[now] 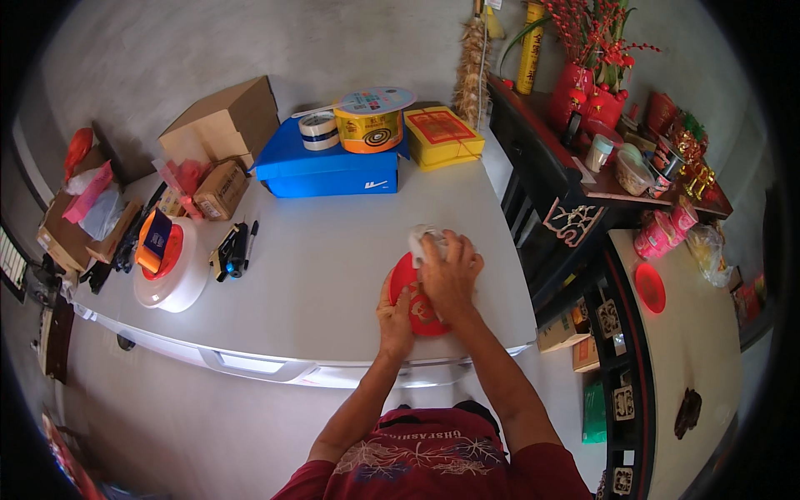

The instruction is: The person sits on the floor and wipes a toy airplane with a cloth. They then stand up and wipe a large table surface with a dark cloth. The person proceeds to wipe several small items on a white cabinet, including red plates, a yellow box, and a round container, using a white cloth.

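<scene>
A round red plate (429, 325) with a gold pattern stands tilted over the front right part of the white table (333, 275). My left hand (395, 323) grips its left edge, with the thumb on the face. In the fingers of my right hand (452, 273) is a crumpled white cloth (423, 243), pressed against the plate's upper right edge. That hand and the cloth hide part of the plate.
A blue shoebox (325, 171) carries a tape roll (319, 132) and a yellow tin (370, 132). Left of it are cardboard boxes (221, 121), pens (236, 250) and a white round container (171, 283). A dark wooden altar table (575, 179) and a second red plate (650, 288) stand right.
</scene>
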`<state>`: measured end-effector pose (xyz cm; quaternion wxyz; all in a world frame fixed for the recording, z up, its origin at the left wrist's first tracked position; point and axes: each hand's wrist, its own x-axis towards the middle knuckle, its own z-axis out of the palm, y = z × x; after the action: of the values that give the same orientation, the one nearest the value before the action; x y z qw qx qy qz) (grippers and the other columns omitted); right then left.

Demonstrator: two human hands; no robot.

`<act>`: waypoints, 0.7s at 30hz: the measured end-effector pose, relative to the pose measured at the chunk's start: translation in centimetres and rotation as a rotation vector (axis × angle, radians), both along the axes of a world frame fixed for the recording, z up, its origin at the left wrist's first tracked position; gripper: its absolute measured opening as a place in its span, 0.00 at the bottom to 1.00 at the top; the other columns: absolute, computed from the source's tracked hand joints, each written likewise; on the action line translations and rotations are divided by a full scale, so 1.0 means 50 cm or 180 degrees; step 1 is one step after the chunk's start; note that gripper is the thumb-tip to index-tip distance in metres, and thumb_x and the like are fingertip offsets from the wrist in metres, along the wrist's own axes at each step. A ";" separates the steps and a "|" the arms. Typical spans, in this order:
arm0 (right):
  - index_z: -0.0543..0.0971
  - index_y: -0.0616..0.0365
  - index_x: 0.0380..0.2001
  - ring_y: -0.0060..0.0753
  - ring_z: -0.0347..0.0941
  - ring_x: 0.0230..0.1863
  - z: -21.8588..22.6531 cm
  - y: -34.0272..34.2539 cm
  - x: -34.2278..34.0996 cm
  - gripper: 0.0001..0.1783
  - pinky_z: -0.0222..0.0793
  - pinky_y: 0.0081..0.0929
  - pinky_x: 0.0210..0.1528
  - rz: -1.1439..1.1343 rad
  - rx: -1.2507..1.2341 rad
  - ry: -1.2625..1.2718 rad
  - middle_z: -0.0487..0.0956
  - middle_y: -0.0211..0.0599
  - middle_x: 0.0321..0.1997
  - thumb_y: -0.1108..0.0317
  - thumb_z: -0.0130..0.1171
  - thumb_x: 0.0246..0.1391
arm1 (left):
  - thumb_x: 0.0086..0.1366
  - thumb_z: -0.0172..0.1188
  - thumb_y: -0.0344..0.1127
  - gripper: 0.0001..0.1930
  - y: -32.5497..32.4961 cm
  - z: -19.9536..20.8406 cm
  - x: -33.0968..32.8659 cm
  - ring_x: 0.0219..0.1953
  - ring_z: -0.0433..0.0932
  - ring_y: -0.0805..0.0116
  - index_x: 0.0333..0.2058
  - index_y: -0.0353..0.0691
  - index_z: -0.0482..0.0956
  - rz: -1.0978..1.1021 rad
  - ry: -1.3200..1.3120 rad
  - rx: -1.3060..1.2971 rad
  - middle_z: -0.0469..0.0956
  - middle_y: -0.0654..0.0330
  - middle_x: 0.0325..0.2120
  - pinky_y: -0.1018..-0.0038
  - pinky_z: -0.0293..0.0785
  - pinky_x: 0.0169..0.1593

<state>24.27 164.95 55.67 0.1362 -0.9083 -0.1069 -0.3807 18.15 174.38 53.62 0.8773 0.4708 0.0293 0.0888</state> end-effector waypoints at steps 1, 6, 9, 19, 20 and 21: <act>0.73 0.43 0.52 0.47 0.57 0.59 -0.006 -0.015 0.001 0.27 0.53 0.50 0.54 0.0003 0.0053 0.0097 0.64 0.38 0.57 0.65 0.61 0.45 | 0.70 0.47 0.35 0.22 -0.006 0.001 -0.001 0.50 0.72 0.69 0.61 0.36 0.60 0.0039 -0.0072 0.0012 0.71 0.55 0.51 0.74 0.70 0.53; 0.71 0.47 0.53 0.51 0.57 0.62 -0.025 -0.035 -0.043 0.28 0.55 0.47 0.56 0.0476 0.0067 0.0330 0.60 0.45 0.61 0.67 0.60 0.45 | 0.72 0.43 0.38 0.22 0.002 -0.004 -0.006 0.53 0.70 0.68 0.61 0.33 0.60 0.0184 0.0008 0.0391 0.71 0.54 0.51 0.72 0.68 0.56; 0.71 0.50 0.53 0.51 0.56 0.64 -0.043 -0.050 -0.077 0.27 0.52 0.49 0.59 0.1144 -0.0062 0.0247 0.59 0.46 0.63 0.70 0.60 0.45 | 0.73 0.39 0.42 0.22 -0.003 -0.006 -0.004 0.51 0.71 0.68 0.58 0.33 0.63 0.0233 -0.0037 0.0556 0.72 0.54 0.50 0.72 0.68 0.55; 0.73 0.48 0.52 0.50 0.53 0.66 0.030 0.000 -0.054 0.22 0.47 0.51 0.61 0.1551 -0.0085 0.0120 0.60 0.42 0.64 0.66 0.58 0.51 | 0.74 0.35 0.46 0.22 0.032 -0.043 0.014 0.48 0.72 0.67 0.53 0.34 0.68 -0.0044 -0.0193 0.1345 0.74 0.54 0.45 0.71 0.68 0.52; 0.73 0.47 0.51 0.51 0.56 0.63 0.034 -0.001 -0.042 0.21 0.48 0.53 0.60 0.1523 -0.0094 -0.0024 0.62 0.41 0.62 0.64 0.57 0.52 | 0.74 0.37 0.44 0.21 0.025 -0.028 0.013 0.47 0.72 0.68 0.53 0.34 0.68 -0.0082 -0.0072 0.1129 0.74 0.54 0.46 0.72 0.69 0.51; 0.73 0.47 0.51 0.50 0.57 0.63 0.033 -0.001 -0.026 0.21 0.47 0.53 0.59 0.1367 -0.0115 -0.0034 0.63 0.40 0.60 0.64 0.57 0.51 | 0.73 0.40 0.42 0.20 0.016 -0.001 0.005 0.47 0.73 0.69 0.54 0.34 0.67 -0.0095 0.0058 0.0925 0.74 0.54 0.46 0.72 0.70 0.50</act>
<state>22.96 164.89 57.34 0.1972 -0.8650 -0.3056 -0.3457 18.42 175.20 53.56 0.8007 0.5941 0.0171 0.0748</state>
